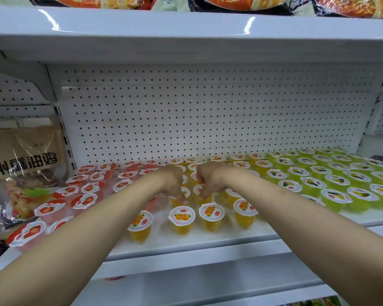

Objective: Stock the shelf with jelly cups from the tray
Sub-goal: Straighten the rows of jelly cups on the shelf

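Both my arms reach over the white shelf [208, 240] into the block of orange jelly cups [182, 216]. My left hand [172, 184] bends down at the wrist, and its fingertips pinch the top of an orange cup [175, 202] in the second row. My right hand [208, 180] is bent the same way and pinches the neighbouring orange cup [205, 200]. Both cups stand on the shelf, mostly hidden by my fingers. Four orange cups stand in the front row. The tray is out of view.
Red jelly cups [84, 200] fill the shelf's left part and green jelly cups [336, 196] the right. A brown food bag [24, 160] leans at the far left. A perforated back panel [208, 120] closes the rear. The upper shelf [186, 34] carries snack bags.
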A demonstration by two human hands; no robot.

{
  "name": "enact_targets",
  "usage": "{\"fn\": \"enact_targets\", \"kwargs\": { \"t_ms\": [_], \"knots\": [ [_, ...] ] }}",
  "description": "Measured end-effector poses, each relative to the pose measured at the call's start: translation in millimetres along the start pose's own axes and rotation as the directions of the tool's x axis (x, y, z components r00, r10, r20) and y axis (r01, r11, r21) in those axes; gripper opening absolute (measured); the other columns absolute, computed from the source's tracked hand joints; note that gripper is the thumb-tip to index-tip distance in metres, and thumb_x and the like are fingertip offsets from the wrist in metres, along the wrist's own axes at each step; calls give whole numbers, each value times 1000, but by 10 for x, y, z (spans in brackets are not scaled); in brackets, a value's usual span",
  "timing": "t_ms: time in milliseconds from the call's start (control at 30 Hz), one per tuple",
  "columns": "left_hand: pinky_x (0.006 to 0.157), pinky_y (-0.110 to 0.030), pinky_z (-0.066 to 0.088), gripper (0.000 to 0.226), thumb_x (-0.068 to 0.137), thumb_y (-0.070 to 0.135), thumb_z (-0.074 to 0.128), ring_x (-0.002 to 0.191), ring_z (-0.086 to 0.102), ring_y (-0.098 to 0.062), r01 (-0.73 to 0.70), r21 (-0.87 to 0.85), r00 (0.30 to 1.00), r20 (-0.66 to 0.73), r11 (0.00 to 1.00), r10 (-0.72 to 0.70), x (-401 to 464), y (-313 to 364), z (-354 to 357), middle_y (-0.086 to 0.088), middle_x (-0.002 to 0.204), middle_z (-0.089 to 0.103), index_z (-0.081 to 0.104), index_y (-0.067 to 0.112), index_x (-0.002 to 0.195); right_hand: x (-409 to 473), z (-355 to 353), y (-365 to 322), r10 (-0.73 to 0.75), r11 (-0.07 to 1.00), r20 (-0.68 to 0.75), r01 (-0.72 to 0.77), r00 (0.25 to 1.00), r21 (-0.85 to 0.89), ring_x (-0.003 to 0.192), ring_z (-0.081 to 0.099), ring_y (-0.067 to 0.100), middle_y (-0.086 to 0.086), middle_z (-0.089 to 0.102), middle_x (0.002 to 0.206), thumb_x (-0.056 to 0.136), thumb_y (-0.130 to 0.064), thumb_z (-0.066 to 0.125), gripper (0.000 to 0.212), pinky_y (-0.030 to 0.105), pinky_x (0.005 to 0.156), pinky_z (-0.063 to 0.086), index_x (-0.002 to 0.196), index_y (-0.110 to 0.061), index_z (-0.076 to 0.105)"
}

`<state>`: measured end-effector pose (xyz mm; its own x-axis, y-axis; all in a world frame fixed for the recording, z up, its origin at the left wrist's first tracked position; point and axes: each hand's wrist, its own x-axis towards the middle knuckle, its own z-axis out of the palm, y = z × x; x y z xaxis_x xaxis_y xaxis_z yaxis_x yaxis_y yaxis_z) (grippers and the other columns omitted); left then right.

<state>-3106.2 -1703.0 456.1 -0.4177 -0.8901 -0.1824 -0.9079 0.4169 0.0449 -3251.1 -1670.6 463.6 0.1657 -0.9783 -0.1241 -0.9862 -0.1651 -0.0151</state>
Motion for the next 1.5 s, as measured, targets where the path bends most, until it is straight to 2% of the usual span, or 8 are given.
{"fn": "enact_targets", "kwargs": {
  "t_ms": [133,367,600,733,867,1167,1333,1500],
  "knots": [
    [72,-30,47,59,74,49,80,95,62,-23,19,31,1000,10,999,-19,6,-2,-46,-7,109,67,60,10,113,18,-92,54,-10,1000,32,11,999,-26,105,63,25,6,67,117,79,-48,78,58,33,86,53,120,-11,64],
    [56,-27,41,42,75,44,81,68,58,-21,75,-13,985,-153,997,-76,368,99,-459,-4,70,61,57,10,73,137,-629,799,106,993,-183,-95,977,70,96,66,23,5,70,110,81,-49,77,52,32,77,54,113,-9,68],
    [76,-30,50,59,82,52,72,97,60,-22,82,-57,968,-233,995,-93,1159,498,-448,-7,113,64,58,7,117,508,-527,1588,170,985,-202,-160,964,67,96,64,22,6,68,111,85,-41,76,43,32,78,54,111,-9,67],
    [77,-28,47,60,83,52,69,104,61,-23,103,-90,969,-215,991,-120,1630,653,-362,-8,117,63,58,6,119,791,-383,1831,182,983,-180,-176,967,47,94,58,22,7,61,111,88,-37,72,39,30,73,46,115,-10,62],
    [80,-28,45,63,83,50,71,110,59,-24,118,-125,976,-171,985,-138,1911,739,-283,-10,122,61,54,6,124,1081,-283,1960,167,985,-148,-161,975,57,95,61,22,7,62,110,85,-35,75,39,30,73,49,113,-11,62],
    [95,-33,51,75,72,56,78,109,61,-22,135,-139,969,-190,981,-161,2124,811,-228,-4,124,64,57,15,130,1398,-176,2045,135,990,-76,-137,988,-15,85,59,23,9,62,96,82,-32,78,28,30,71,48,88,-14,57],
    [94,-29,48,66,78,45,77,113,60,-23,131,-166,963,-213,978,-165,2120,829,-169,-4,128,62,55,15,132,1462,-136,2096,152,988,-39,-151,988,27,97,63,24,8,62,104,79,-39,81,50,31,73,48,114,-8,64],
    [82,-27,47,54,81,43,75,104,62,-22,155,-188,953,-230,970,-197,2150,800,-130,-5,117,65,58,13,122,1523,-89,2060,115,990,-60,-110,992,85,92,62,22,7,67,108,80,-37,80,41,29,73,48,110,-11,67]
  ]
}}
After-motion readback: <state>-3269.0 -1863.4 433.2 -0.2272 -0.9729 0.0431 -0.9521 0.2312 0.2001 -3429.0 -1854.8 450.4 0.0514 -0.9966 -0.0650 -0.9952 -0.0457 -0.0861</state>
